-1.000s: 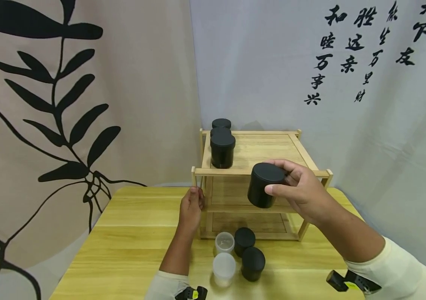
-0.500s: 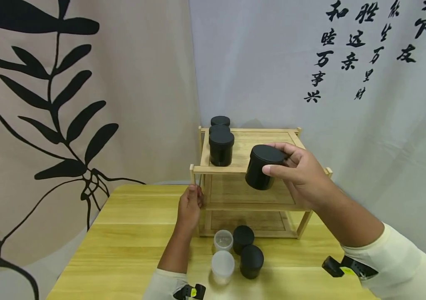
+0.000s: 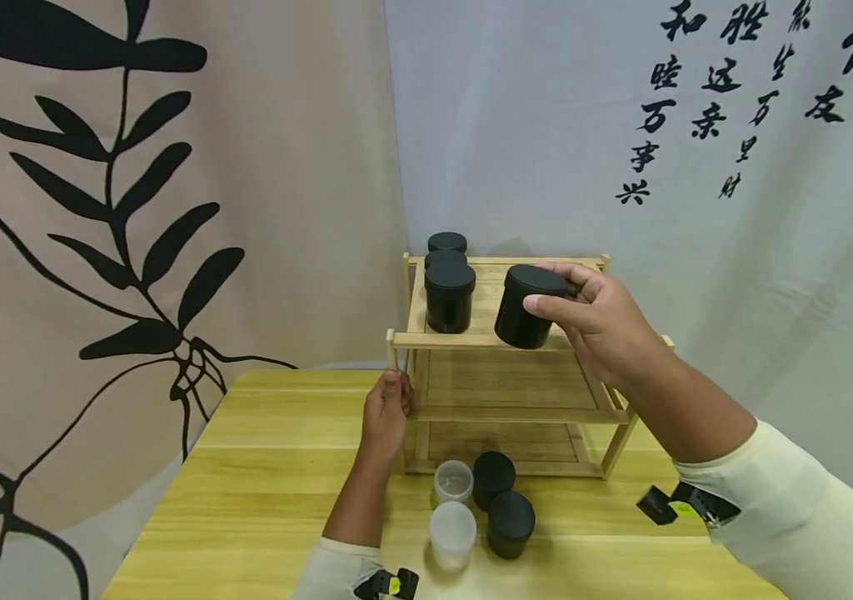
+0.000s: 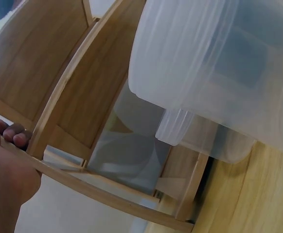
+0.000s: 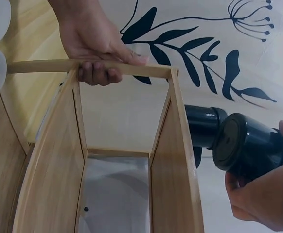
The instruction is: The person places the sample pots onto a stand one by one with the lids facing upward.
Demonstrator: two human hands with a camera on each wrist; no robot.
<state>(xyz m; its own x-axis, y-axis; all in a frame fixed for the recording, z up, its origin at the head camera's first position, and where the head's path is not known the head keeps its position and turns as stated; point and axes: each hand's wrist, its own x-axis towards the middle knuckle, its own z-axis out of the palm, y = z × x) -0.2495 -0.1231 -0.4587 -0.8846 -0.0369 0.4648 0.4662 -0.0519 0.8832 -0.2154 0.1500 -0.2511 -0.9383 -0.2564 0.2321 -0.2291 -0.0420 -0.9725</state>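
Note:
My right hand grips a black lidded jar, slightly tilted, at the front of the wooden rack's top shelf. In the right wrist view the held jar shows its base, apart from the shelf board. My left hand holds the rack's front left post, its fingers curled round it in the right wrist view. On the top shelf's left side, several black jars stand in a row from front to back.
On the wooden table, before the rack, stand two translucent white jars and two black jars. Translucent jars loom close in the left wrist view. A patterned cloth hangs behind the table.
My right hand has raised the black jar from in front of the middle shelf to the height of the top shelf. My left hand stays on the post.

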